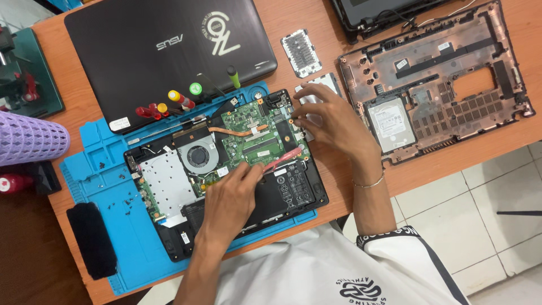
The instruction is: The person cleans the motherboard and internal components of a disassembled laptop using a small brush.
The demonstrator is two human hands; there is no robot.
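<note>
- Head view: left hand [228, 197] pinches a red tool [282, 158], tip down on the opened laptop's board [254, 135].
- Right hand [327, 116], fingers together, braces the chassis edge on the blue mat [90, 169], steadying it.

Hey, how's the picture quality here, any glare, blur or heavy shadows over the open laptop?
Head view: even, soft light and sharp focus on the green circuit board; only faint shadows under the left hand and right hand; mild sheen on the closed black laptop lid; the purple mesh cylinder at the left edge looks slightly soft.
</note>
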